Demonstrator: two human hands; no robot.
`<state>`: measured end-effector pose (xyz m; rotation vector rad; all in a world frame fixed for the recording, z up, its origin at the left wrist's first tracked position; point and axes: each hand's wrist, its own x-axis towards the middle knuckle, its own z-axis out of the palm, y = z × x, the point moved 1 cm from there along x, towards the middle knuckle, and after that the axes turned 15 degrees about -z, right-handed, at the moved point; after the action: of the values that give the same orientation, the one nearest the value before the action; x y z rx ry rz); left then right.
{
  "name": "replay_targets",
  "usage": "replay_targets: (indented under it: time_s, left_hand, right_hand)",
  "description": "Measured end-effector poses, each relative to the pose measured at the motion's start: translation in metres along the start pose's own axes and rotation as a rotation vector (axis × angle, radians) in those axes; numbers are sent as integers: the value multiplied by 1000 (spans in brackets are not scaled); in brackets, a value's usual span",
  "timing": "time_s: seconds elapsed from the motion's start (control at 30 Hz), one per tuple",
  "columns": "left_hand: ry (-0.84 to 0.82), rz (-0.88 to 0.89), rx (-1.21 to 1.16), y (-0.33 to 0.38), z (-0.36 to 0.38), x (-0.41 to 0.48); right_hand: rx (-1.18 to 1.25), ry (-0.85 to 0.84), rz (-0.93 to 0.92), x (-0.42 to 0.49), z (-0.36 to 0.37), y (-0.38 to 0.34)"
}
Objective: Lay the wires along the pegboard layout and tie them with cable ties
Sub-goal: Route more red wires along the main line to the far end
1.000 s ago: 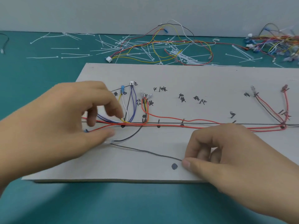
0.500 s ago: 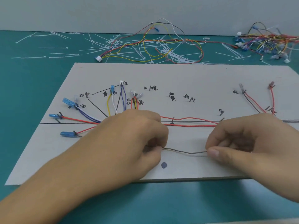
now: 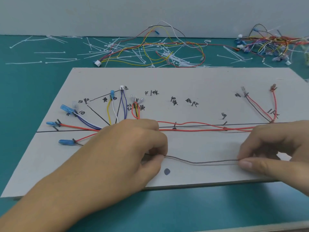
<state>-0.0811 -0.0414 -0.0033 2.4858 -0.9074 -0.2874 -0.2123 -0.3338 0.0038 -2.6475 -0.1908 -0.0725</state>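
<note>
Teal bench point(image 3: 25, 97). A grey layout board point(image 3: 200, 77) lies flat on it, under the left hand point(image 3: 133, 148) and right hand point(image 3: 275, 148). Past the board, beyond the left hand, loose white cable ties point(image 3: 55, 52) are scattered on the bench. Beyond the gap between the hands, a loose harness point(image 3: 150, 47) of red, yellow, black and white wires lies over more ties, with a white connector point(image 3: 97, 63) at its left end. Far beyond the right hand is a dense tangle of coloured wires point(image 3: 270, 44).
</note>
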Motion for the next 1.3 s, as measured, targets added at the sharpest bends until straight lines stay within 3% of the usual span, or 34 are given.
replay_targets:
  time_s: [0.4, 0.77, 1.0, 1.13, 1.3]
  left_hand:
    - [9, 23, -44, -9, 0, -3]
    - [10, 71, -52, -17, -5, -1]
    - [198, 63, -32, -40, -36, 15]
    - [85, 27, 8, -54, -49, 34]
    - [-59, 64, 60, -58, -54, 53]
  right_hand:
    - [39, -22, -168, -2, 14, -3]
    - [-72, 40, -31, -12, 16, 7]
    - [-97, 82, -32, -1, 24, -23]
    - [-83, 148, -70, 32, 24, -59]
    - [-40, 49, -165, 85, 48, -94]
